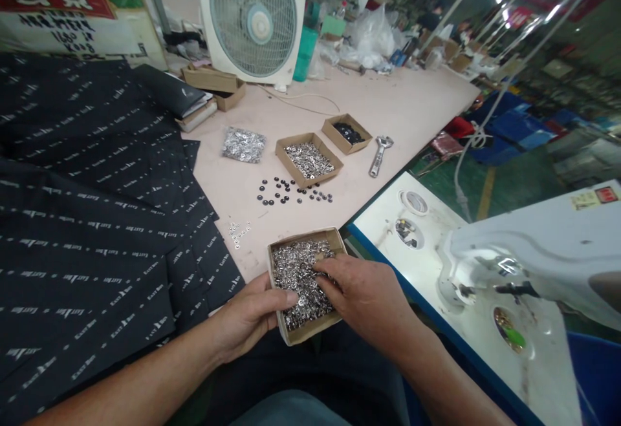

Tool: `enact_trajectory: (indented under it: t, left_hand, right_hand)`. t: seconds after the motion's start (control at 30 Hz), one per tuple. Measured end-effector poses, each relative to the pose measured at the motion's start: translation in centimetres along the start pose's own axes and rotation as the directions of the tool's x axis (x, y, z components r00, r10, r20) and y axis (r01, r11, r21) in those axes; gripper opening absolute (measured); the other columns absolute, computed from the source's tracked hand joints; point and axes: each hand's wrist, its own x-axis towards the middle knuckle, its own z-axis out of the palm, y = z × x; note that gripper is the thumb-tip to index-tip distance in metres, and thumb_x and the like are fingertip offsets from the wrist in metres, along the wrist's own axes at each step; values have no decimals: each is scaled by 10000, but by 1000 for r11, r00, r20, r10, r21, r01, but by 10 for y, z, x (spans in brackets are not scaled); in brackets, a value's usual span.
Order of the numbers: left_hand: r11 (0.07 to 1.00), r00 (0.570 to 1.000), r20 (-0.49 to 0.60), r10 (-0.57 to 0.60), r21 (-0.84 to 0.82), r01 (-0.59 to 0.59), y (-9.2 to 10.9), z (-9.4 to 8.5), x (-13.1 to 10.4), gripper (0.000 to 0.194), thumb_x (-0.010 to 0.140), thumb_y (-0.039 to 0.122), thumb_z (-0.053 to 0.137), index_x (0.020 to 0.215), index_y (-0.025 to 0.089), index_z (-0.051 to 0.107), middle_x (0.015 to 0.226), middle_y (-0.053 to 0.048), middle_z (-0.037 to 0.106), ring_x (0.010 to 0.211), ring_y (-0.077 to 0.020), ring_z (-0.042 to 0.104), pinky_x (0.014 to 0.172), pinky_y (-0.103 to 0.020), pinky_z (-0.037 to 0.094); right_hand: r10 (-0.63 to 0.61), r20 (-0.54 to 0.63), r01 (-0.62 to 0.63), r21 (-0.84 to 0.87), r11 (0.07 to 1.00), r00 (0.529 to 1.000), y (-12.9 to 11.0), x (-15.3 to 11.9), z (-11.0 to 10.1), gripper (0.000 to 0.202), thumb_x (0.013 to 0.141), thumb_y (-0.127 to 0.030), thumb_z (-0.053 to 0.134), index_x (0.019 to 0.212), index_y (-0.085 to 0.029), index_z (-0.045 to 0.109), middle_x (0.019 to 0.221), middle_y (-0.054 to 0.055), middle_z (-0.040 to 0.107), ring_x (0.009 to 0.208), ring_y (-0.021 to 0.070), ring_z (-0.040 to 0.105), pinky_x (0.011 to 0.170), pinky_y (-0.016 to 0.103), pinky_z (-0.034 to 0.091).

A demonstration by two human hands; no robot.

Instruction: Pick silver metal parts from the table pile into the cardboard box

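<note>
My left hand (257, 313) grips the left side of a small cardboard box (305, 332), its thumb over the rim. The box is tilted above my lap at the table's front edge and holds many shiny metal snap parts (303, 313). From the right, my right hand (361, 290) reaches into the box. Its fingers are bent and closed among the metal parts, and the fingertips are partly hidden there. Loose black round snap parts (270, 202) and a few small pale rings (237, 243) lie on the table beyond the box.
Further back are a box of metal parts (310, 159), a box of black parts (348, 134), a bagged lot of parts (244, 145) and an adjustable wrench (380, 156). Printed black fabric (97, 238) covers the left. A fan (255, 22) stands behind; a white machine (528, 264) is right.
</note>
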Motion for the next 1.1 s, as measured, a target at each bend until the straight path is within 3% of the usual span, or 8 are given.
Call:
enact_trajectory:
  t: [0.2, 0.5, 0.7, 1.1]
  left_hand:
    - [1000, 1000, -18, -9, 0, 9, 1, 2, 0, 643, 843, 166, 776, 1450, 176, 567, 1319, -159, 745, 1269, -355, 672, 1145, -517, 486]
    - [999, 999, -38, -19, 38, 20, 2, 2, 0, 542, 828, 200, 790, 1346, 149, 638, 1274, -160, 757, 1174, -348, 714, 1100, -521, 519]
    - [1000, 1000, -9, -10, 25, 10, 0, 0, -1, 516, 813, 203, 803, 1307, 148, 663, 1261, -158, 761, 1217, -347, 692, 1107, -506, 510]
    - [999, 998, -49, -28, 42, 30, 1, 1, 0, 565, 791, 228, 824, 1324, 162, 645, 1280, -155, 752, 1238, -364, 674, 1107, -525, 501]
  right_hand:
    - [5, 26, -4, -24, 1000, 1000, -3, 2, 2, 157, 962, -210, 554, 828, -215, 635, 829, 13, 726, 721, 176, 656, 638, 317, 305]
    - [86, -18, -86, -31, 996, 996, -7, 3, 6, 99, 912, -223, 595, 814, -220, 611, 718, -7, 698, 621, 161, 606, 611, 328, 249]
    - [90, -15, -91, -9, 996, 996, -6, 2, 4, 106, 914, -234, 609, 808, -221, 609, 699, -13, 681, 610, 154, 584, 609, 318, 236]
    - [79, 47, -75, -84, 994, 996, -6, -1, 1, 93, 945, -254, 584, 882, -223, 644, 813, 13, 753, 697, 184, 674, 624, 326, 237]
